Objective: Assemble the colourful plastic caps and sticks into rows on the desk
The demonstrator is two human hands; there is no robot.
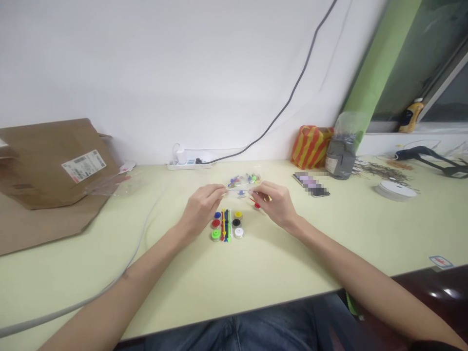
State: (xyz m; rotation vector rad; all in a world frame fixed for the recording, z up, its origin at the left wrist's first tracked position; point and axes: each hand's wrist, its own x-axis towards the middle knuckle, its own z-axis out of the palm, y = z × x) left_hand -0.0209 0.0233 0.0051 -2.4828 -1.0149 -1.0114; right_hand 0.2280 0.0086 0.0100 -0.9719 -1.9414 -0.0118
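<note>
A thin clear item point(238, 190) was pinched in the grip of the left hand point(202, 207) and right hand point(275, 202); nearer, coloured discs point(216, 223) and arrows point(226, 225) were already lined up, while far-side pieces point(253, 178) were left apparently bagged.

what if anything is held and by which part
A clear bag of colourful pieces, pinched at its near edge's ends by left hand and right hand.

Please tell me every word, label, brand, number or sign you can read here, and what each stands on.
No text can be read with certainty.
Carton label: print too small and blurred.
Grey bag label: too blurred.
Bottle: too blurred.
Table sticker: red mark, unreadable.
Phone: pixelated, unreadable.
Coloured discs: no readable text.
</note>
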